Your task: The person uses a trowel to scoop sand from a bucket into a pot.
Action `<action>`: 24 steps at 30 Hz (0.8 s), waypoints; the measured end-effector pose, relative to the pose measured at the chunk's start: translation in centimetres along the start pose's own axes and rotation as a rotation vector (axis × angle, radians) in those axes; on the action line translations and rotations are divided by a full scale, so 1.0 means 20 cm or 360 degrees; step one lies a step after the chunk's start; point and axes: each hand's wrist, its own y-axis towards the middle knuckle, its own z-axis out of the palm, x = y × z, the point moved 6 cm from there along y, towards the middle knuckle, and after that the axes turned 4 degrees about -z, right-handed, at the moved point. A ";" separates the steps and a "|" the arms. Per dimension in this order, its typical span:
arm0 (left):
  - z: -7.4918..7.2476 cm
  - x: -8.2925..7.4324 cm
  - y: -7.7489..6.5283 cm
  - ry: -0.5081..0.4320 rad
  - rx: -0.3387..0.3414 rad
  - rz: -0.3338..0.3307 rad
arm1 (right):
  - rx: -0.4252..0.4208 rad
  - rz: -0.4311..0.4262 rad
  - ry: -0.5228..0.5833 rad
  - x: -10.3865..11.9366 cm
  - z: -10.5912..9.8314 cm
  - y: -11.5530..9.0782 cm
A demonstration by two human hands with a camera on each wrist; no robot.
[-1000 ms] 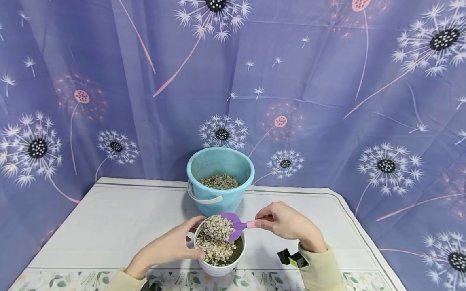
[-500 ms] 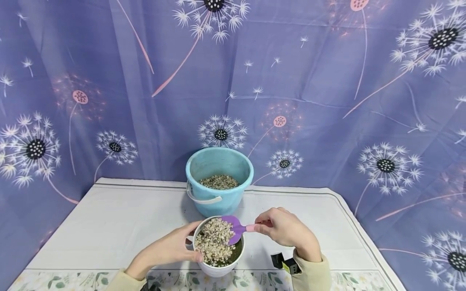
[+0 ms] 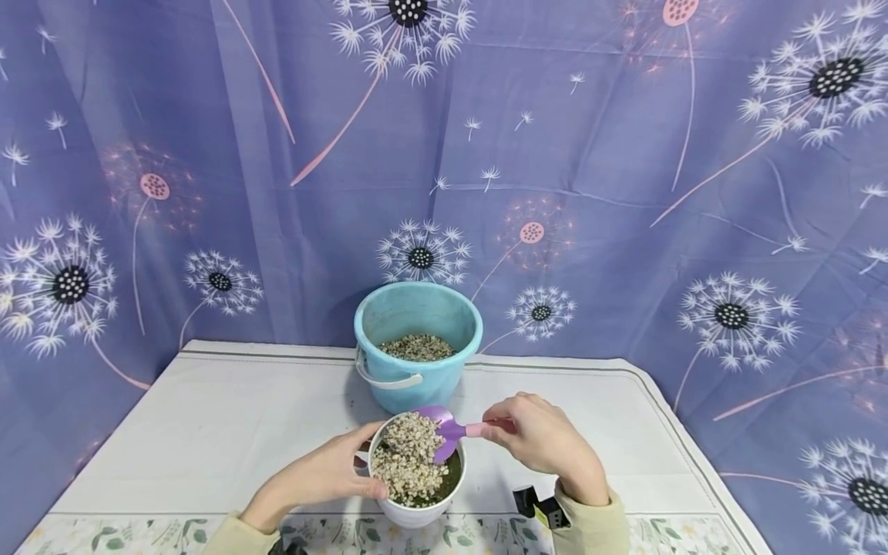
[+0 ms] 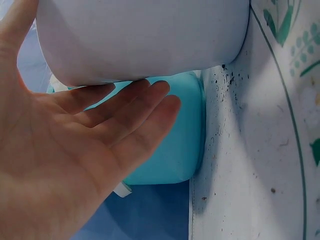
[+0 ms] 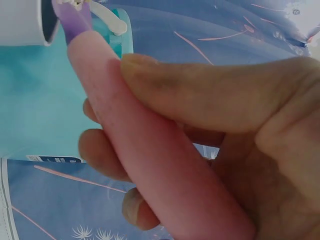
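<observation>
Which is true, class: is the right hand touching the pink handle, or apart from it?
Touching: the right wrist view shows the right hand gripping the pink handle, thumb pressed against it.

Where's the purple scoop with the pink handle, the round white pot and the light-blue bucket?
Purple scoop with pink handle (image 5: 155, 135), right wrist view: on its handle.
Round white pot (image 4: 145, 40), left wrist view: outer wall.
Light-blue bucket (image 3: 442, 378), head view: front wall.
</observation>
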 end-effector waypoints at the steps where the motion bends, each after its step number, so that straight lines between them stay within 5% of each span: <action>1: 0.00 0.00 0.00 -0.0002 0.0002 0.0006 | -0.0014 0.0000 -0.0012 0.00 0.00 0.00; 24: 0.00 0.02 0.00 -0.0023 -0.0009 -0.0045 | -0.0211 0.0072 -0.0202 0.01 -0.05 -0.02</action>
